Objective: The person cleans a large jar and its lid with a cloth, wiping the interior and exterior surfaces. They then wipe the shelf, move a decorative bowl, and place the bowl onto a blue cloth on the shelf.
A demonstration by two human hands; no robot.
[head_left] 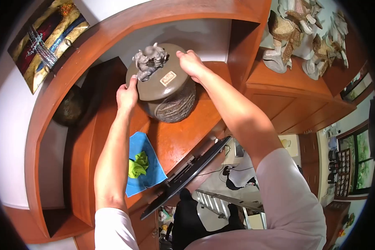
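Observation:
A large brown ceramic jar with a textured, carved body stands on the wooden shelf. Its broad, domed lid carries a grey sculpted figure on top and a small pale label. My left hand grips the lid's near left edge, thumb up on the rim. At the opposite side, my right hand is closed around the rim, its thumb on the upper surface. The fingers under the edge are hidden. The lid sits over the jar's mouth and hides it.
A blue cloth with a crumpled green cloth lies on the shelf. Below its front edge is a flat black screen. A ladder stands beneath me. Carved figures occupy the right ledge; a dark round vessel sits left.

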